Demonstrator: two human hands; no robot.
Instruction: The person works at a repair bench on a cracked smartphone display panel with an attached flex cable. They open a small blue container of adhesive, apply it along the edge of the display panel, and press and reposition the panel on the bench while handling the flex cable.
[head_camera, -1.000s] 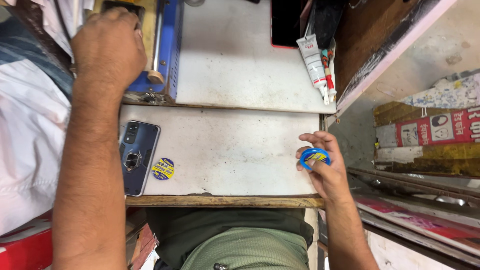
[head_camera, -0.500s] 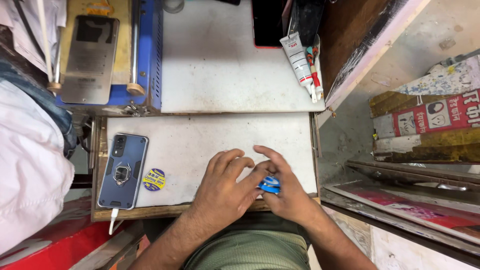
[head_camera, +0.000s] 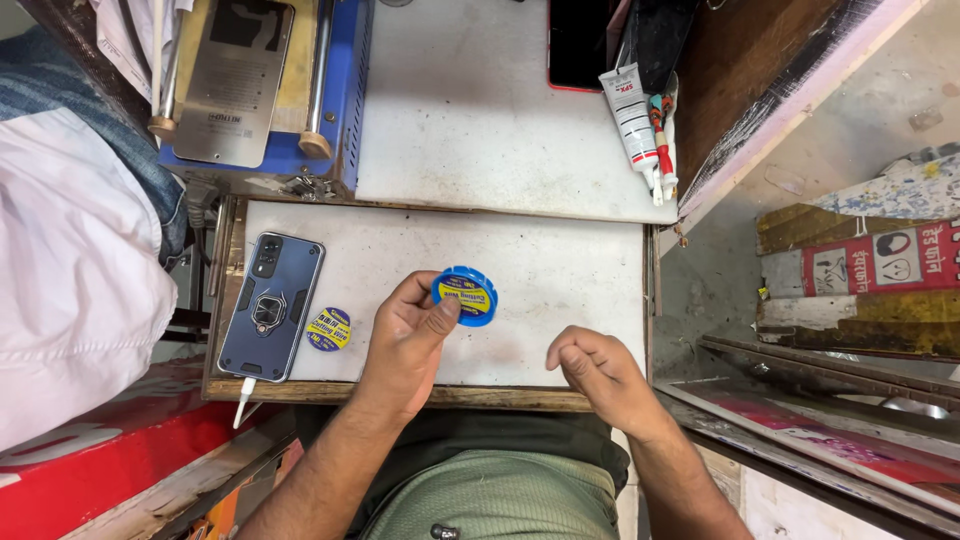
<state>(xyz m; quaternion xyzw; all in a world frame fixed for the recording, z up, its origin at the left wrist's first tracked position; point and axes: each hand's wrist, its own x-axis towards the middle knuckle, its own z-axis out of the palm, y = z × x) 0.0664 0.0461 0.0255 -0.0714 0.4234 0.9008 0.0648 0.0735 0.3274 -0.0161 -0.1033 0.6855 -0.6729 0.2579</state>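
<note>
Blue round spool (head_camera: 465, 296) with a yellow label sits at the tips of the left hand (head_camera: 410, 335), thumb on its top, fingers around its near edge, over the white board (head_camera: 560, 280). One spool, one phone (head_camera: 271, 306) in a dark case, one round sticker (head_camera: 329, 329), two tubes (head_camera: 645, 125) on the upper shelf. Half a second ago both hands met on the spool; now the right hand (head_camera: 595, 370) lies apart, loosely curled, holding nothing.

White worktop (head_camera: 560, 270) with phone (head_camera: 270, 305), sticker (head_camera: 329, 329)
</note>
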